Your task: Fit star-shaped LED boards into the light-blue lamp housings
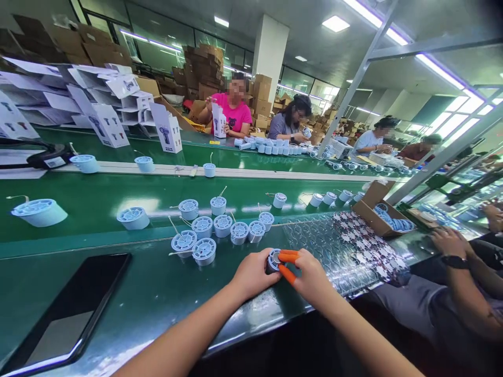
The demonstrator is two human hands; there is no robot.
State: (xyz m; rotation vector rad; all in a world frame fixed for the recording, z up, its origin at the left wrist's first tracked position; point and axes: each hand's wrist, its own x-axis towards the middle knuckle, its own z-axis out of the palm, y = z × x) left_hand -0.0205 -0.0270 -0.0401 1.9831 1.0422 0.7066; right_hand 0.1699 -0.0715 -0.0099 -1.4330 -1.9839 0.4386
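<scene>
My L hand [254,275] is curled shut round a round pale-blue plastic housing [274,261] at the glossy green desk [129,309] edge, R hand [310,277] pinching it w/ orange finger cots [288,256]; mid hand-work, next move needs a steady two-hand hold.

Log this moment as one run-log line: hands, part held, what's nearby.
Left hand: grips round pale blue housing | Right hand: orange finger cots, on housing | Nearby: matching housings on green conveyor belt

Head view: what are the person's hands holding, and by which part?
A small round housing, held at its rim by the left hand and right hand's orange-capped fingertips.
</scene>
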